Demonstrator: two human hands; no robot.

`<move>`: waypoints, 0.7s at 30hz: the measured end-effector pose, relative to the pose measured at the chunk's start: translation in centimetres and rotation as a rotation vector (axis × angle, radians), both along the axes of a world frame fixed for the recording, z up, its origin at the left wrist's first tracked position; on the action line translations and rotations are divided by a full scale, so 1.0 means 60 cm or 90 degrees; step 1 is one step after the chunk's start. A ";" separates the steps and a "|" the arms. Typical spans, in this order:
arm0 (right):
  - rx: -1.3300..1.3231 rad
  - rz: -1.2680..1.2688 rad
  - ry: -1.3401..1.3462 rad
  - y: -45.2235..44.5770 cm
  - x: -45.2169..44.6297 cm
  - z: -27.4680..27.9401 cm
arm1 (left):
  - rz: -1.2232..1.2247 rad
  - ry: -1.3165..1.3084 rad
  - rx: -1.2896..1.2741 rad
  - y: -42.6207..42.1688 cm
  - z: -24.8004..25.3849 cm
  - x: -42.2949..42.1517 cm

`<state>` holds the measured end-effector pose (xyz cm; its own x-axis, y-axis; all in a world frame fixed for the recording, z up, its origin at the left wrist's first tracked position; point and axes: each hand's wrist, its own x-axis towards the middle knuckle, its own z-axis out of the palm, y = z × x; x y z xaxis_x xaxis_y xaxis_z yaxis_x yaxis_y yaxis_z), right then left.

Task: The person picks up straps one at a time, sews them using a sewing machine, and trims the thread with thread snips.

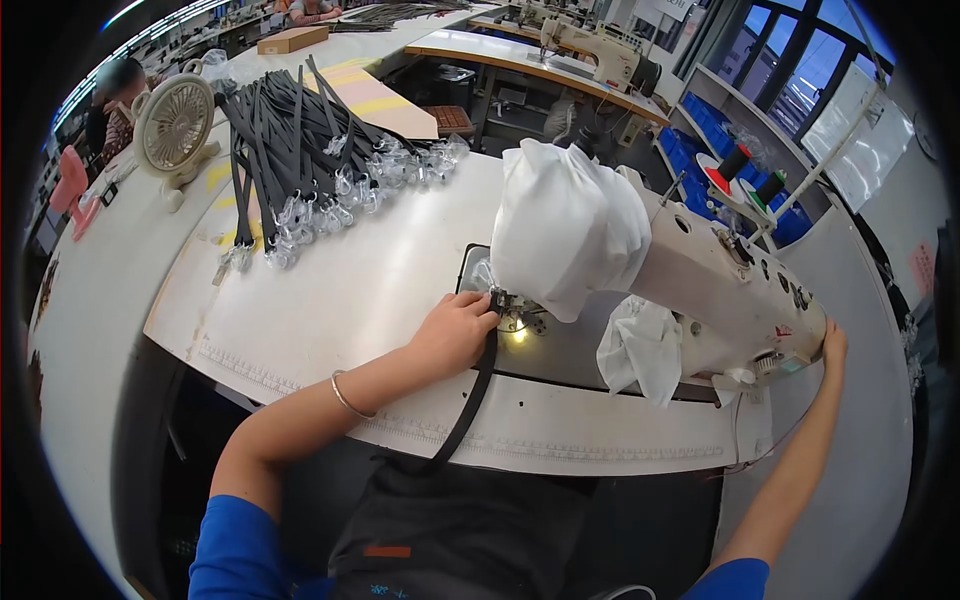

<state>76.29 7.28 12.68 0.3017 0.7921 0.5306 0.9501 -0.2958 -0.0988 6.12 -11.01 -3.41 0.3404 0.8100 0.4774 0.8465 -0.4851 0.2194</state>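
Observation:
My left hand (458, 332) is at the presser foot (508, 303) of a white sewing machine (725, 255). Its fingers are closed on a black strap (482, 385), which hangs from there over the table's front edge toward my lap. A clear plastic-wrapped piece (482, 273) lies just beyond the fingertips. At the far right, my right hand (836, 342) is curled round the handwheel end of the machine, with most of its fingers hidden behind it. A small lamp (519, 336) shines beside the needle area. White cloth (570, 225) covers the machine's head.
A heap of black straps (295, 140) with plastic-wrapped ends lies at the back left of the table (330, 310). Beside it stand a beige fan (175, 125) and a pink stand (73, 190). Thread spools (735, 165) stand behind the machine. Another white cloth (642, 350) hangs under its arm.

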 end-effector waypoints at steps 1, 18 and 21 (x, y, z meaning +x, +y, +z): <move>-0.044 0.001 -0.023 0.007 0.004 0.006 | 0.003 -0.010 0.010 -0.003 0.002 0.003; -0.086 -0.011 0.048 0.020 0.015 0.023 | -0.049 -0.080 0.033 -0.002 -0.003 0.004; -0.062 -0.049 0.224 -0.063 -0.106 0.024 | -0.041 -0.075 0.036 -0.004 -0.001 0.007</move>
<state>69.93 3.52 14.09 0.5134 0.8016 0.3062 0.8373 -0.3898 -0.3835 6.52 -11.24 -3.45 0.3295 0.7595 0.5608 0.7837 -0.5513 0.2861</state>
